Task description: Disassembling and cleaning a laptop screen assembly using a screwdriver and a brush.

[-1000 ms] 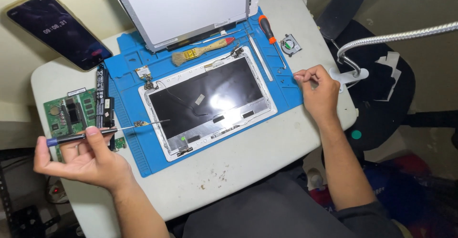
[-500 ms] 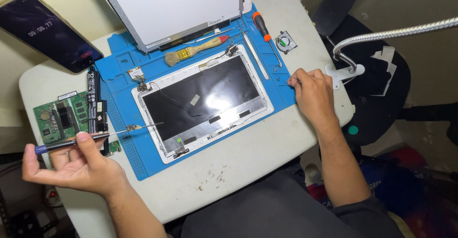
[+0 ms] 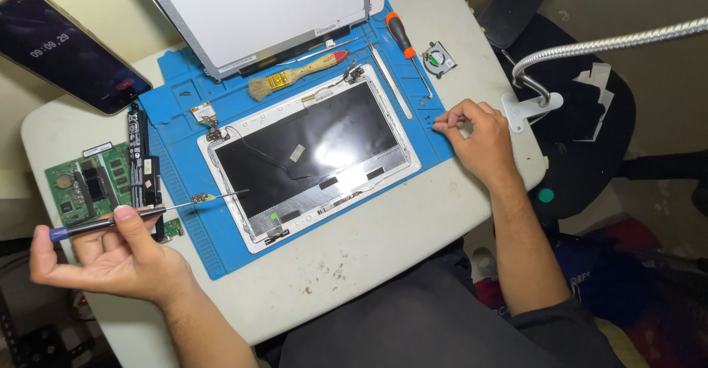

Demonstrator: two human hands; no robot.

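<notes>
Low at the left of the frame, the left hand [image 3: 110, 254] grips a thin screwdriver [image 3: 147, 210] with a blue end cap, thumb pressed over the shaft and fingers curled beneath. The tool lies nearly level, its tip reaching the left edge of the lid [image 3: 310, 154], a white laptop back cover lying open-side up in the middle of the frame with a dark inner panel, thin cables and small hinges at its corners. The lid rests on a blue mat [image 3: 221, 254] that covers most of the pale desk [image 3: 354, 265].

Right of centre, the right hand [image 3: 476, 139] rests at the mat's right edge, fingers bunched with the fingertips pinched together over some tiny dark specks on the mat; I cannot tell whether anything is held between them.

Above the lid lie a brush [image 3: 295, 75] with a wooden handle and an orange-handled screwdriver [image 3: 404, 42], with a slim white strip [image 3: 391, 82] between it and the lid. A small fan [image 3: 438, 57] sits just right of that screwdriver. A screen panel [image 3: 265, 10] leans along the top edge of the frame. At the left, a black battery bar [image 3: 140, 165] lies along the mat's edge, a green board [image 3: 85, 187] beside it, and a dark phone [image 3: 70, 51] at the upper left. A metal gooseneck [image 3: 612, 43] curves in from the right, ending at a white clamp [image 3: 527, 108].
</notes>
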